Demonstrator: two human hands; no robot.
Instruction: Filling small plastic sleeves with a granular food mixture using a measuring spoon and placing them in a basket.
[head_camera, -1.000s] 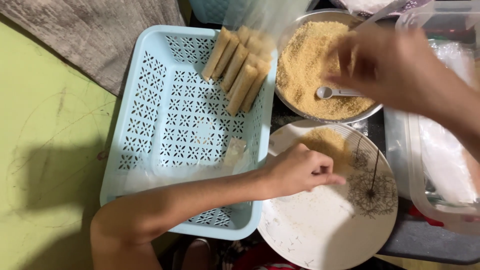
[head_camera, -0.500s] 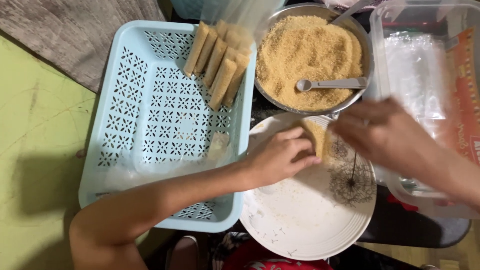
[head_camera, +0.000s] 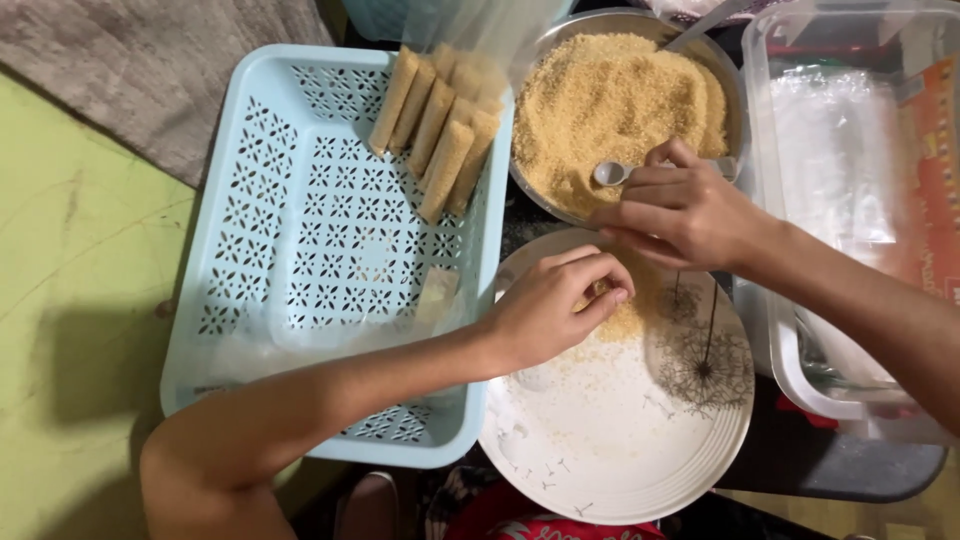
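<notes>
My left hand (head_camera: 556, 305) rests on the white plate (head_camera: 600, 440), its fingers closed on a crumb-coated roll (head_camera: 600, 293) that is mostly hidden under them. A small heap of crumbs (head_camera: 630, 318) lies beside it on the plate. My right hand (head_camera: 680, 212) hovers just above, at the plate's top edge, fingers bunched and touching the roll. Behind it stands a metal bowl of golden breadcrumbs (head_camera: 610, 100) with a white spoon (head_camera: 612, 174) in it. Several coated rolls (head_camera: 435, 130) lie in the top corner of the pale blue basket (head_camera: 300, 250).
A clear plastic container (head_camera: 850, 200) with plastic sheets stands at the right. A grey cloth (head_camera: 150, 60) lies at the top left on a green surface (head_camera: 70, 300). A plastic film lines the basket floor.
My right hand came back from the right side to the plate's top edge, next to the spoon. My left hand stayed on the roll. The view shifted slightly.
</notes>
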